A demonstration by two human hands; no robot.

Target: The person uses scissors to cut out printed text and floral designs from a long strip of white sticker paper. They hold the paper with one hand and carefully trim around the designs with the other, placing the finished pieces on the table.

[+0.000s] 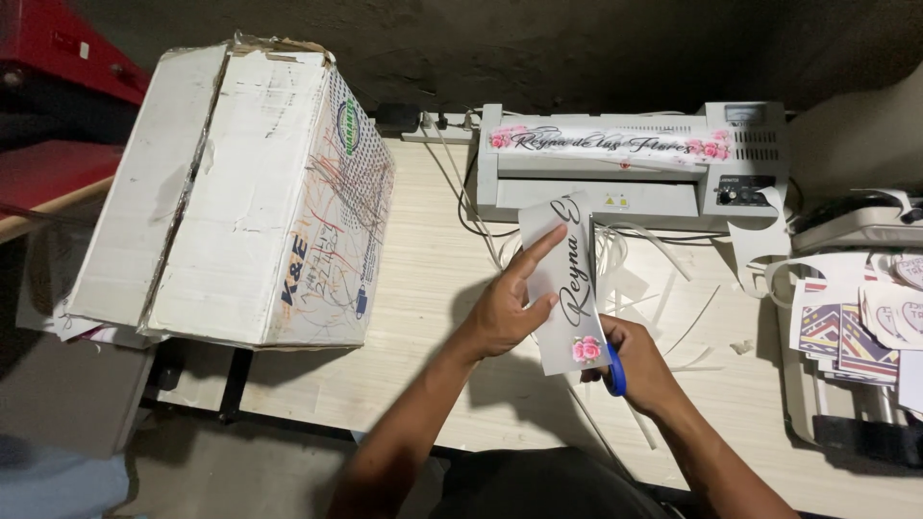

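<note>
In the middle of the frame the left hand (502,312) holds a long printed strip (567,288) of laminated paper, thumb under it and fingers spread flat along its left edge, forefinger pointing up the strip. The strip's long axis runs from lower right to upper left of centre, script lettering along it and a pink flower at the near end. The right hand (642,365) sits just below and right of that end, closed around blue-handled scissors (615,370); the blades are mostly hidden behind the strip, so whether they are cutting is hard to say. Both hands meet at the strip's lower end, the right one nearer the flower. Behind, at upper centre, a grey laminator (635,168) carries a second lettered strip (606,144) across its top. Thin white offcuts (673,308) lie on the table (423,259). A worn cardboard box (240,192) fills the left, its contents unseen, and a stack of printed sheets (856,327) lies at the right edge.
</note>
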